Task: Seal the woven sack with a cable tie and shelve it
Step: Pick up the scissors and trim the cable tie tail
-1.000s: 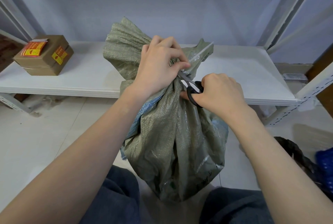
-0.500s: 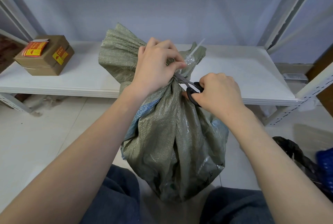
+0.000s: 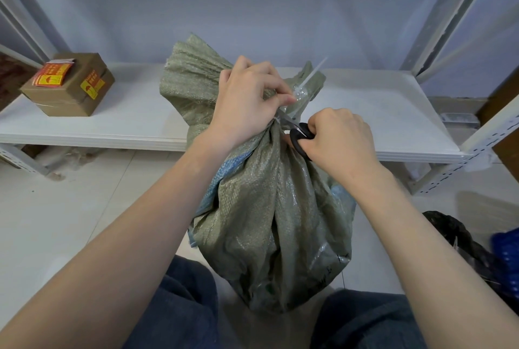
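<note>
A grey-green woven sack (image 3: 275,216) stands on the floor between my knees, its neck bunched. My left hand (image 3: 247,101) grips the gathered neck and pinches the white cable tie (image 3: 310,76), whose free tail sticks up to the right. My right hand (image 3: 337,138) holds black-handled scissors (image 3: 299,132); their blades reach left to the tie at the sack's neck, just below my left fingers. Behind the sack runs the white shelf (image 3: 379,113).
A taped cardboard box (image 3: 70,84) with yellow and red labels sits at the shelf's left end. Metal shelf uprights (image 3: 443,17) rise at right. A black bag (image 3: 460,239) and something blue (image 3: 505,247) lie on the floor at lower right.
The sack's top has shifted slightly left and down with my left hand. The scissors stay at the neck; the tie's tail still stands up.
</note>
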### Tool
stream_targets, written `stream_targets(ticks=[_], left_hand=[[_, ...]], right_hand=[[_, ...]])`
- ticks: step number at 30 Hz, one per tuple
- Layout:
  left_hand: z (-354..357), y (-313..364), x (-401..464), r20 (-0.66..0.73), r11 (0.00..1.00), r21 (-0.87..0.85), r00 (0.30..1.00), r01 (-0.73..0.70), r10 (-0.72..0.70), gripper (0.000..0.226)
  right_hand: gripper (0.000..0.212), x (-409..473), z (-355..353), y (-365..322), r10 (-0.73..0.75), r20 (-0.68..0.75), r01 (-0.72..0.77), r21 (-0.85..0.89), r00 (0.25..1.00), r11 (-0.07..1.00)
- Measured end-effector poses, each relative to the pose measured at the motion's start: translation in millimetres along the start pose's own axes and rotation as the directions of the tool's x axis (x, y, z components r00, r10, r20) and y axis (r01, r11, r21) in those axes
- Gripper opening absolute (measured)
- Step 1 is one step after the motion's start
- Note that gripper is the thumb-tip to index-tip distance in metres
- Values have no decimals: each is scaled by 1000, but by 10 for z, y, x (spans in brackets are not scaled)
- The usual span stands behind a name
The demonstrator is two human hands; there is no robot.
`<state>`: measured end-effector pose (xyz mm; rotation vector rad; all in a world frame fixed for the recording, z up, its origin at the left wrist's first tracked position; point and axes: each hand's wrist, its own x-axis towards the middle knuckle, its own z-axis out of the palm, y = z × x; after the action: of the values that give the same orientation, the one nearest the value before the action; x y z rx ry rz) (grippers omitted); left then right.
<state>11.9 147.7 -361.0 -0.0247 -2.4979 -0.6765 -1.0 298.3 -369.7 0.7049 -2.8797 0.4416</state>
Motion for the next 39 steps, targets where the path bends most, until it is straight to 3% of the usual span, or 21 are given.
stream_targets(ticks=[4,11,15,18,20,23,26,33,39], left_hand=[[-4,25,-2,-22,1000,2,1000,12,-12,12],[-145,0,26,-133,985,-152,985,87,-108,11],[-220,32,22,-119,967,-218,980,129,-157,14],[-291,118,-31,-48,930,-342,986,133,-159,13],[-300,185,-80,70,902,-400,987,161,-145,9],[-283,318,-133,250,890,-416,965,187,-86,8],[-251,485,-148,315,881,-425,946,210,-74,9],[-368,721,-29,156,921,-349,980,171,-123,10],[-666,823,128,32,933,-321,986,162,-161,10]], right_hand=[[46,-5,-17,-4,1,8,-1,-17,1000,1000],[43,-2,-6,121,91,19,-91,-23,996,996],[37,-3,-53,141,146,22,-146,13,989,989],[35,-7,-144,140,198,-7,-197,29,980,980],[32,-6,-201,139,227,-19,-226,38,974,973],[34,-19,-319,89,247,-29,-244,75,969,967],[29,-19,-416,27,236,-37,-233,78,971,969],[23,-12,-695,-58,215,-42,-203,194,976,960],[31,17,-979,-194,43,14,-46,386,999,921]])
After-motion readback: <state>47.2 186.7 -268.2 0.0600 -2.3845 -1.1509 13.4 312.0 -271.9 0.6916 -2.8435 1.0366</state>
